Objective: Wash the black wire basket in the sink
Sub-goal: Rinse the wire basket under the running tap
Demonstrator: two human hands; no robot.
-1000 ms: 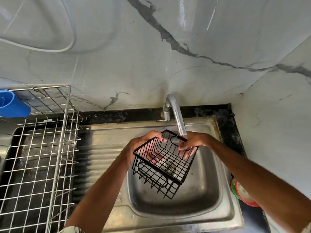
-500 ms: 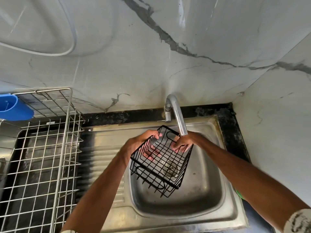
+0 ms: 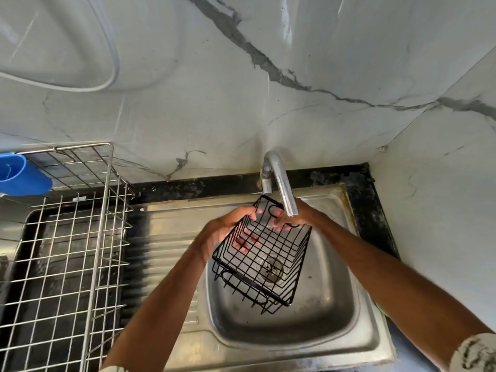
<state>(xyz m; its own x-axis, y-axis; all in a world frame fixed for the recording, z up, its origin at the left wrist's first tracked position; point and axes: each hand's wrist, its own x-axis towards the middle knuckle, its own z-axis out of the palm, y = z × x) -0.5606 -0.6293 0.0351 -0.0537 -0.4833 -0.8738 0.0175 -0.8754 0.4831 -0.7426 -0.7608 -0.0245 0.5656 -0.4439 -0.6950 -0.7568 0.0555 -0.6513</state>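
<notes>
Two hands held the black wire basket [image 3: 268,264] tilted above the sink bowl [image 3: 335,304], its far rim just under the faucet spout [image 3: 284,189]. The left hand [image 3: 225,229] curled its fingers round the left wall, and the right hand [image 3: 300,217] pinched the far rim. This looked like the rinsing step, though running water could not be made out; next the basket likely needed turning to wet its other sides.

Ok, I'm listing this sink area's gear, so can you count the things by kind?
black wire basket: 1
steel wire dish rack: 1
blue plastic container: 1
tap: 1
steel sink: 1
Total: 5
</notes>
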